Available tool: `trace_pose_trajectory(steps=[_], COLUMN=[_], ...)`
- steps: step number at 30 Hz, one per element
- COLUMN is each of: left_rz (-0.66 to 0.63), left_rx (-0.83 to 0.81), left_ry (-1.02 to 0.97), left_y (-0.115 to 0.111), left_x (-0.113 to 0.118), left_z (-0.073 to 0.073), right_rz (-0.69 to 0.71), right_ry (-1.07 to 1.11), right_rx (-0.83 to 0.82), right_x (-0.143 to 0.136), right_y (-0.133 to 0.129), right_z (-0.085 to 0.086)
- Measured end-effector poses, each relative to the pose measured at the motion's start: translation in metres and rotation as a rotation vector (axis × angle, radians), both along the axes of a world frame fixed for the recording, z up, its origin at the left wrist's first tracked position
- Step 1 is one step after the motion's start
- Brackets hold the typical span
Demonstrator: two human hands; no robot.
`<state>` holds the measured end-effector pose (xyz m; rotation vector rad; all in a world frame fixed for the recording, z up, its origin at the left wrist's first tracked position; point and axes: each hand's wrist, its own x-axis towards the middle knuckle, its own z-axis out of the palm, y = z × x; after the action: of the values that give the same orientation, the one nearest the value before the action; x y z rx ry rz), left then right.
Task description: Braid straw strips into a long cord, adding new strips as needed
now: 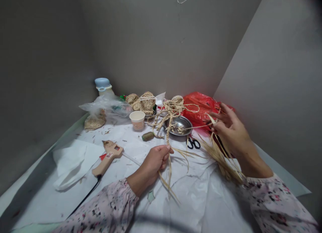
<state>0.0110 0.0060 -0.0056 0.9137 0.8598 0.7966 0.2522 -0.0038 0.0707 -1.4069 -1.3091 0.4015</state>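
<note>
My nearer left hand (156, 160) is pinching the braided tan straw cord (167, 135), running away past the round metal bowl (186, 123) on its left; my right hand (233, 134) is pinching a thin straw strand (201, 126).

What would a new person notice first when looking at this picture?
Probably the bright red plastic bag at the back right, behind the metal bowl. Next, the pale straw braid standing out in the middle, its lower end in the left hand. The glue gun lies at left on the white covering.
</note>
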Motion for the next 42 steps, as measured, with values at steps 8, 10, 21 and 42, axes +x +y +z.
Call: trace_pose_trajectory(steps=[8,10,21,42], left_rz=[0.031,0.048,0.073,0.086], left_rx=[0.040,0.051,0.053,-0.026], left_ry=[-0.041,-0.043,-0.073,-0.178], left_y=[0.002,0.001,0.002,0.003], left_x=[0.001,0.001,0.001,0.001], left_z=[0.001,0.001,0.000,-0.002], right_rz=[0.475,0.470,0.483,0.502], right_ry=[0.082,-0.076,-0.394,-0.519], right_rx=[-0.233,-0.226,-0.168,-0.081], right_x=[-0.055,-0.068,-0.095,-0.108], right_y=[-0.020,-0.024,-0.034,-0.039], right_z=[-0.008,-0.014,-0.037,-0.054])
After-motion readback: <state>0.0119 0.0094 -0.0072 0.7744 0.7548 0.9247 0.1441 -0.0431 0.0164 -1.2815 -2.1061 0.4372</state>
